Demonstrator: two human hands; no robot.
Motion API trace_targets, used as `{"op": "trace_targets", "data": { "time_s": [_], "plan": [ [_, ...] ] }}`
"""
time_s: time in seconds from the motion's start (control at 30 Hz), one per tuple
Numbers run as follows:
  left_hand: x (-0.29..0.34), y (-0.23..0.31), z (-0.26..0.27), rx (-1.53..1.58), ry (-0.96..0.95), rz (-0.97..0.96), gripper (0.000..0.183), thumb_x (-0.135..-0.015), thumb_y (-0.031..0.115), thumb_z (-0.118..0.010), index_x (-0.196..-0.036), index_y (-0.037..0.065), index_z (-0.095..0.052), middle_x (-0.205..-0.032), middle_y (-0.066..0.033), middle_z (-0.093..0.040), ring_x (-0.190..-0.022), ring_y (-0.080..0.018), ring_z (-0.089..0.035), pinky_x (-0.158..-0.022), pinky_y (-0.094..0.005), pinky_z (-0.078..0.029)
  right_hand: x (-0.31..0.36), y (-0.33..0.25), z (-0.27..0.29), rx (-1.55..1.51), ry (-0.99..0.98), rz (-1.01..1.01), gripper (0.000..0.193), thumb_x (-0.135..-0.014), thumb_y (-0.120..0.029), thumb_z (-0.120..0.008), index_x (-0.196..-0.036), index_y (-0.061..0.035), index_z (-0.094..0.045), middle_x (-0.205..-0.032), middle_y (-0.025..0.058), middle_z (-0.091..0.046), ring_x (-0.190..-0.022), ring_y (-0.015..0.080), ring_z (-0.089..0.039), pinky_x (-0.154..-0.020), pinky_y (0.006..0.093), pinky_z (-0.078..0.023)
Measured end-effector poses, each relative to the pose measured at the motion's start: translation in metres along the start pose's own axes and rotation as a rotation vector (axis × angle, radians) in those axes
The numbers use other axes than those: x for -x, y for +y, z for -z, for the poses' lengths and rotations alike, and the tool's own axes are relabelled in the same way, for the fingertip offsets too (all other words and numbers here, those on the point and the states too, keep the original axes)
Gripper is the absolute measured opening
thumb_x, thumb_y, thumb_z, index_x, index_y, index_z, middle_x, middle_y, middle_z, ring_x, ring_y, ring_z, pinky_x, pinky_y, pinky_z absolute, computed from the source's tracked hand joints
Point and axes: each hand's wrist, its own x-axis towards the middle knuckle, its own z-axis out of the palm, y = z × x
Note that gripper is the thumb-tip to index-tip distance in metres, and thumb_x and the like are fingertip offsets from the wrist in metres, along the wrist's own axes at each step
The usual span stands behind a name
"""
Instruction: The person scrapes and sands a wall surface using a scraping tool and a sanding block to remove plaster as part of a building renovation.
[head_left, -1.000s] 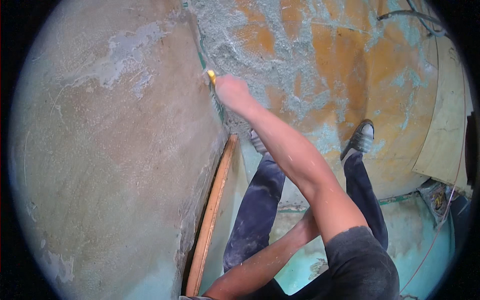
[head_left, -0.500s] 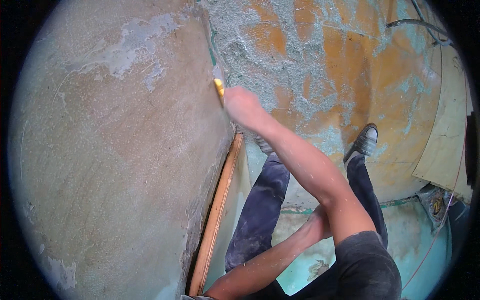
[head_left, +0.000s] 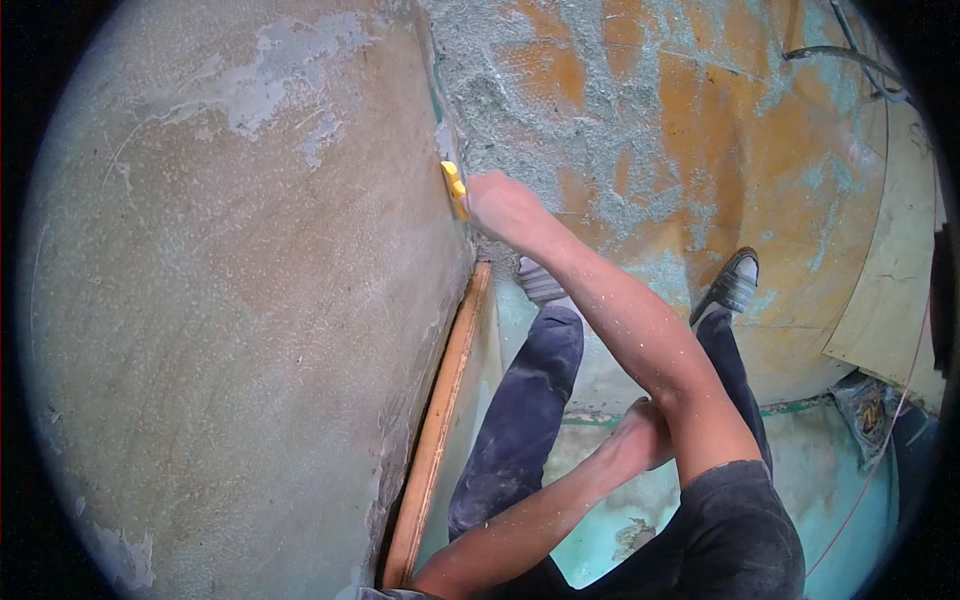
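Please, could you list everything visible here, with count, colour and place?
Large plastered wall: 1, brownish grey, left side.
Slim hand tool: 1, yellow, at the wall's right edge.
Long wooden strip: 1, orange-brown, lower centre.
Floor: 1, orange-brown, upper right.
Crumbly debris: uncounted, grey-green, over the floor.
Curved hoses: at least 2, dark, upper right.
Flat board: 1, pale beige, far right.
Thin cord: 1, red, lower right.
Crumpled plastic bag: 1, clear, lower right.
Painted surface: 1, turquoise, bottom centre.
Striped slippers: 2, grey, on the floor.
Trousers: 1 pair, dark blue, lower centre.
Short sleeve: 1, dark grey, lower right.
Right hand: 1, bare, holding the tool.
Left hand: 1, bare, by the right elbow.
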Motion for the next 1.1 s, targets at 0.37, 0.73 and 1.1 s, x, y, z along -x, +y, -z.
{"op": "trace_targets", "data": {
  "time_s": [0.37,0.73,1.1],
  "plan": [
    [-0.002,-0.03,-0.049,1.124,0.408,-0.33,0.03,-0.093,0.019,-0.044,-0.119,0.003,-0.05,-0.124,-0.0131,-0.056,-0.114,-0.023,-0.052,-0.098,-0.0349,-0.041,-0.036,0.013,-0.019,-0.035,0.086,-0.131,0.026,-0.088,-0.018,-0.049,-0.092,0.0044,-0.063,-0.092,0.0278,-0.064,-0.086,0.0419,-0.063,-0.075,0.0488,-0.051],
    [0.005,-0.026,-0.033,0.233,0.124,-0.063,0.032,-0.091,0.019,-0.048,-0.117,0.002,-0.055,-0.125,-0.0158,-0.055,-0.116,-0.0264,-0.051,-0.099,-0.0379,-0.04,-0.015,-0.008,-0.028,0.048,0.064,-0.026,0.029,-0.088,-0.02,-0.047,-0.091,0.0039,-0.064,-0.092,0.0267,-0.064,-0.088,0.0401,-0.064,-0.077,0.0476,-0.051],
    [-0.004,-0.01,-0.042,0.881,0.074,-0.032,0.03,-0.1,0.017,-0.035,-0.124,0.002,-0.043,-0.128,-0.0129,-0.052,-0.116,-0.0225,-0.05,-0.101,-0.0363,-0.038,-0.009,0.039,-0.049,-0.017,-0.003,-0.168,0.029,-0.086,-0.019,-0.046,-0.095,-0.0015,-0.068,-0.097,0.0254,-0.065,-0.09,0.0407,-0.064,-0.078,0.0491,-0.05]
  ]
}}
